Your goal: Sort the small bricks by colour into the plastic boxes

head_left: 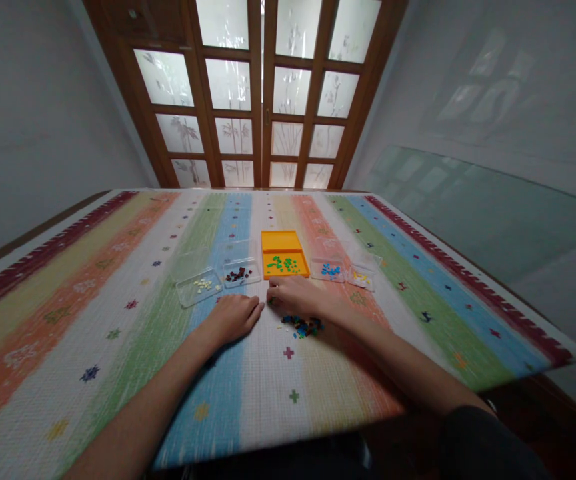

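Observation:
My left hand (235,317) rests on the striped cloth with its fingers curled together; nothing shows in them. Close beside it, my right hand (293,295) is bent over the cloth in front of the yellow box, fingers drawn together in a pinch. Whatever those fingertips hold is too small and shaded to name. Just below the right hand lies a mixed pile of tiny bricks (303,326) in dark, blue, green and orange colours. The open yellow box (281,241) holds loose green pieces (284,264) in its front half.
Left of the box, open clear cases hold cream pieces (206,286) and dark brown pieces (238,274). To its right, others hold blue pieces (331,271) and yellow pieces (361,277). The striped tablecloth (158,320) covers the table, and glazed wooden doors (261,120) stand behind.

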Motion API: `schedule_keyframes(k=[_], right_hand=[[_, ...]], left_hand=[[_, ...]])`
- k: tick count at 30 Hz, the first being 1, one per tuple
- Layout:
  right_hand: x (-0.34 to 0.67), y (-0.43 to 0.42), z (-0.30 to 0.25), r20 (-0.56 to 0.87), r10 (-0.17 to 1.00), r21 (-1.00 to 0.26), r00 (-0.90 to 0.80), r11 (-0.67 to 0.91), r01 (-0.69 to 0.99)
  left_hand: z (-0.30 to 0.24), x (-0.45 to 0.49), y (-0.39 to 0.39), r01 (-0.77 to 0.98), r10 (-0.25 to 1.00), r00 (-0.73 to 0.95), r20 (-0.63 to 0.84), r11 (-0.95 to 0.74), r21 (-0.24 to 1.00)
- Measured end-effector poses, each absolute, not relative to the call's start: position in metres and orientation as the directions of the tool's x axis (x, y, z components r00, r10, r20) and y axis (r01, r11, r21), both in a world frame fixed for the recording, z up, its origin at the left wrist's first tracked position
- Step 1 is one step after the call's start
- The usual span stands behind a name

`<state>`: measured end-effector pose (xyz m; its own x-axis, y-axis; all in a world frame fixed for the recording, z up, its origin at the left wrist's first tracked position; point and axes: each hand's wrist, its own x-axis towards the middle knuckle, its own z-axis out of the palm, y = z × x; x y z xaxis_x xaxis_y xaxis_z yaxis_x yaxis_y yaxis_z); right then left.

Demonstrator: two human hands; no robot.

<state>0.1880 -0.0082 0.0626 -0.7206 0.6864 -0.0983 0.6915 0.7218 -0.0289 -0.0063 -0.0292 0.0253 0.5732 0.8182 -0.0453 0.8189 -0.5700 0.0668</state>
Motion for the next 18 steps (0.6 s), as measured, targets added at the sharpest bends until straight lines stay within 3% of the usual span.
schedule_keyframes(k=[5,9,18], right_hand=[[0.19,-0.006,0.06,-0.061,0.683,-0.021,-0.728,0.728,0.685],[0.202,0.009,0.065,0.027,0.699,-0.086,-0.715,0.714,0.695],[0.223,0.063,0.064,0.101,0.822,-0.175,-0.56,0.569,0.804]], left_hand=[[0.025,-0.006,-0.029,0.818,0.818,0.574,-0.045,-0.571,0.065],[0.027,-0.006,-0.03,0.818,0.816,0.575,-0.06,-0.571,0.072],[0.027,-0.006,-0.03,0.817,0.814,0.576,-0.069,-0.575,0.045]])
